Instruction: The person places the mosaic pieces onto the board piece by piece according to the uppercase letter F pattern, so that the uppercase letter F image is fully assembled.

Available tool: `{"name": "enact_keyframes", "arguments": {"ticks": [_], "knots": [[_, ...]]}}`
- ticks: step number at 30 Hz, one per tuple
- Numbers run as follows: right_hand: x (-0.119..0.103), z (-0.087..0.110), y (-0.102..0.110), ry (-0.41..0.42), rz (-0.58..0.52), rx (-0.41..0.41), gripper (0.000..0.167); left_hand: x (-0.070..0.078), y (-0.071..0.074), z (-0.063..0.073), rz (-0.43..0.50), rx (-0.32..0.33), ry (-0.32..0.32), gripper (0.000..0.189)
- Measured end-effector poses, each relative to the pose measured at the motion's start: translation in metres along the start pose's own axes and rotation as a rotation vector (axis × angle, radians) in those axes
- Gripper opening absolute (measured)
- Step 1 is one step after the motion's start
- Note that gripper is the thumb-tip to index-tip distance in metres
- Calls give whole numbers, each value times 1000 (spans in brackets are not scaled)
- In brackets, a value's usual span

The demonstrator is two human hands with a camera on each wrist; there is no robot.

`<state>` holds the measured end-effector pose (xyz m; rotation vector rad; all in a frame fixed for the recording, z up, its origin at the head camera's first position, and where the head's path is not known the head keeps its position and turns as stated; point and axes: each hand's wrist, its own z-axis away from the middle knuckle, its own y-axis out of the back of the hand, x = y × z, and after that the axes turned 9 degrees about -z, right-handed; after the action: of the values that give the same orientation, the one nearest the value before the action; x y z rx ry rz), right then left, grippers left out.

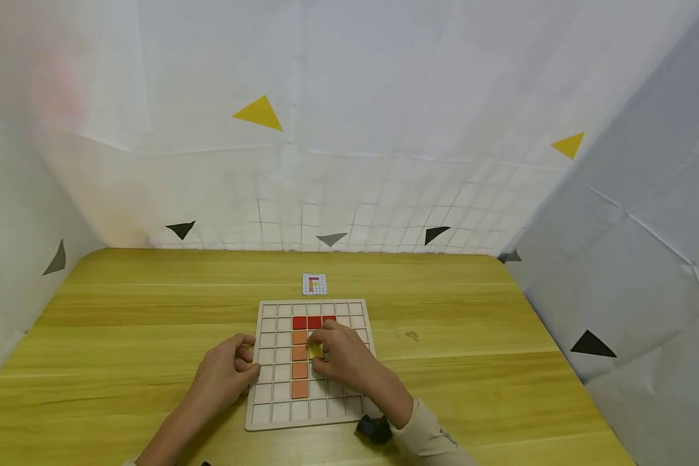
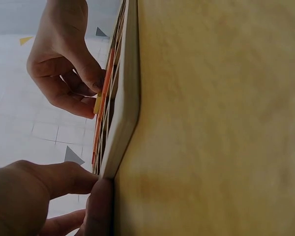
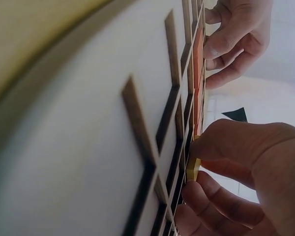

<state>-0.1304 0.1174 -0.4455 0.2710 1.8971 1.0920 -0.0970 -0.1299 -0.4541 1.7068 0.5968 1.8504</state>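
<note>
A pale wooden grid board [image 1: 279, 411] lies on the table. Three red tiles [image 1: 314, 322] sit in a row near its far side, with several orange tiles [image 1: 299, 371] in a column toward me from the leftmost red one. My right hand [image 1: 346, 359] pinches a yellow tile [image 3: 193, 167] between thumb and fingers, over the cells just right of the orange column. In the right wrist view the yellow tile stands tilted against the grid; whether it is seated is unclear. At the board's left edge my left hand [image 1: 224, 369] holds the rim with thumb and curled fingers [image 2: 99, 201].
Beyond the board lies a small card [image 1: 314, 284] printed with a coloured grid pattern. A black object [image 1: 375, 429] lies by the board's near right corner, beside my right sleeve [image 1: 428, 437]. White sheets [image 1: 349, 77] with triangles surround the wooden table [image 1: 472, 362].
</note>
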Motion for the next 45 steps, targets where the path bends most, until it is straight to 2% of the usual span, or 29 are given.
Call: {"name": "enact_keyframes", "arguments": {"ticks": [23,45], "knots": [[-6,8,11,-6,-28,-6,23,1,-1,0,-2,0,5,45],[8,34,30,-11,5,9,19,1,-1,1,-6,-4,8,45]]}}
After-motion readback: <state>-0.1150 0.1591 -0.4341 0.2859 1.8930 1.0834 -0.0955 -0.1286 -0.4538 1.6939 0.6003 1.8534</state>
